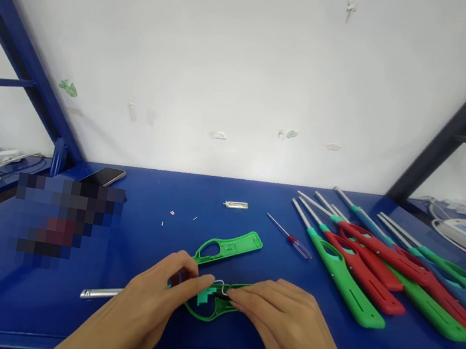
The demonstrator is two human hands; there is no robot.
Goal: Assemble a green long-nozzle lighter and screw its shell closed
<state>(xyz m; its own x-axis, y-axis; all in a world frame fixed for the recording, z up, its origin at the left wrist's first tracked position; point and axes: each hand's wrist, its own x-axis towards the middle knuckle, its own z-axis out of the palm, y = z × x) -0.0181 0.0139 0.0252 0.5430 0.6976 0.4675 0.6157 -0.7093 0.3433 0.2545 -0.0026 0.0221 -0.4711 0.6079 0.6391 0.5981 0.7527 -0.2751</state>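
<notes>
An opened green gas lighter [205,317] lies low over the blue table, its trigger loop facing me. My left hand [164,288] is closed round its front end, where a silver metal tube [101,293] sticks out to the left. Fingers of my right hand [280,316] pinch at the handle part, hiding most of it. Between the hands show a teal trigger [203,297], a thin white wire [220,282] and a dark inner part. Just behind lies the loose green shell half [241,247], its hollow side up, near my left fingertips.
On the blue table [134,253], a screwdriver [293,241] and a small silver metal piece [235,205] lie farther back. Tiny screws [195,218] are scattered left of them. Several red, green and blue lighters [358,279] pile up right. A phone [108,177] lies back left.
</notes>
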